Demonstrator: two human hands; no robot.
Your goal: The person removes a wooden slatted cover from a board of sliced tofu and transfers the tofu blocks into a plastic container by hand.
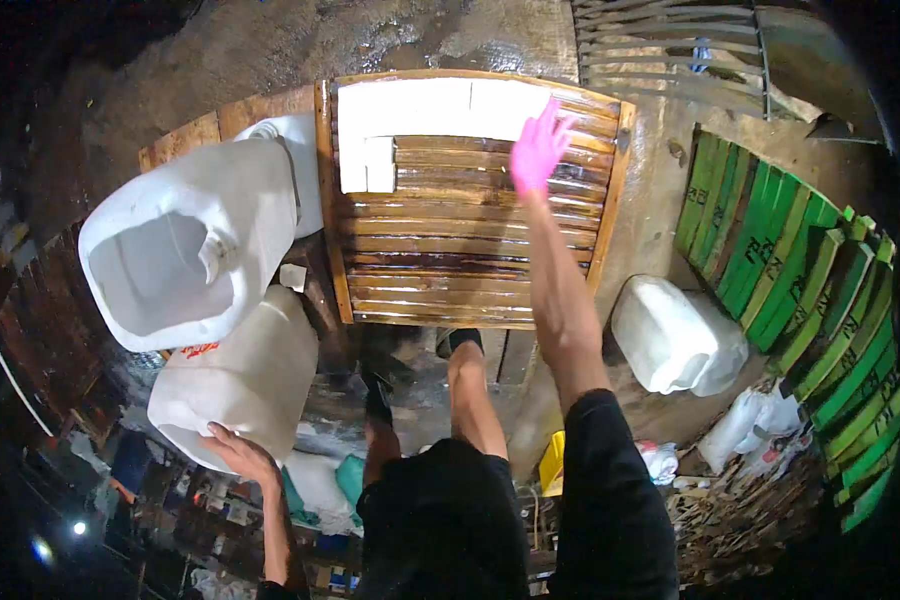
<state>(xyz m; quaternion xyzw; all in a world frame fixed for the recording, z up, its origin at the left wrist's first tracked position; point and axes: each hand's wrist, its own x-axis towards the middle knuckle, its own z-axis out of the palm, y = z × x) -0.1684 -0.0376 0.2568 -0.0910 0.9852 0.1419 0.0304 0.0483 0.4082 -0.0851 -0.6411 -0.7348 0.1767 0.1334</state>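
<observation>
My right hand (540, 152), in a pink glove, lies with its fingers spread at the right end of a row of smooth white blocks (405, 107). They sit along the far side of a wet slatted wooden tray (460, 240). Two smaller white blocks (367, 165) stand side by side at the tray's left. Bare, my left hand (242, 455) grips the rim of a white plastic jug (245, 375) with a cut-open end. What is inside that jug is hidden from me.
Another large cut-open white jug (185, 240) lies left of the tray. On the right are a smaller white jug (662, 335) and green slatted wooden boards (765, 240). A yellow container (552, 465) stands near my right leg, with wood scraps (735, 520) beyond.
</observation>
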